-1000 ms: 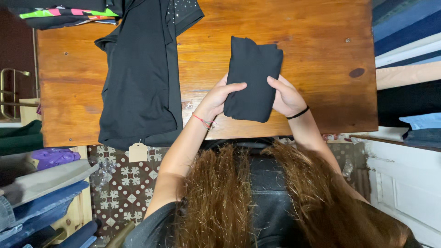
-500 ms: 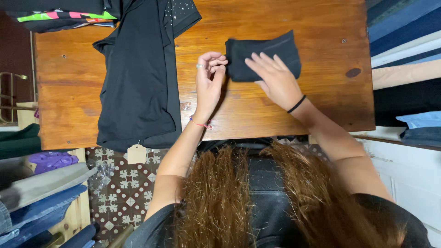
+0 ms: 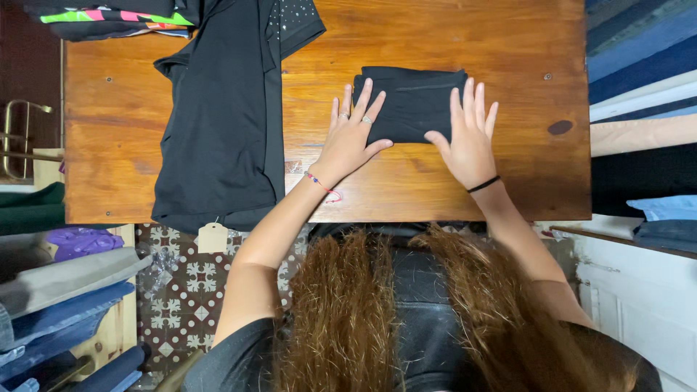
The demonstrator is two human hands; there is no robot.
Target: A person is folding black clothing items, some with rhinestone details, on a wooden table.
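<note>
Folded black garment (image 3: 410,103) lay flat on the wooden table (image 3: 450,189), just ahead of your two hands, and its long axis ran left to right across your view, level with the table's far edge. Your left hand (image 3: 351,138) was spread flat with fingers splayed, palm down, its fingertips resting on the garment's left end; it gripped nothing, only pressed. Your right hand (image 3: 468,138) was likewise flat and wide, fingers fanned, lying on the garment's right end with the thumb pointing inward along the near edge. Neither hand pinched any cloth. The two hands sat about equally near the bundle, one at each short end, so the piece lay between them and slightly beyond the palms.

Outward from there, a black shirt (image 3: 221,116) lay spread open on the table, well to the left of your left hand and apart from the folded piece, its hem hanging over the near edge with a paper tag (image 3: 213,237) dangling below. A bright striped cloth (image 3: 109,18) sat at the far left corner, touching the shirt's top.

By count: one folded garment, one open shirt, one tag, one striped cloth, two hands. Stacks of folded blue and grey fabric (image 3: 639,51) stood off both sides of the table.
</note>
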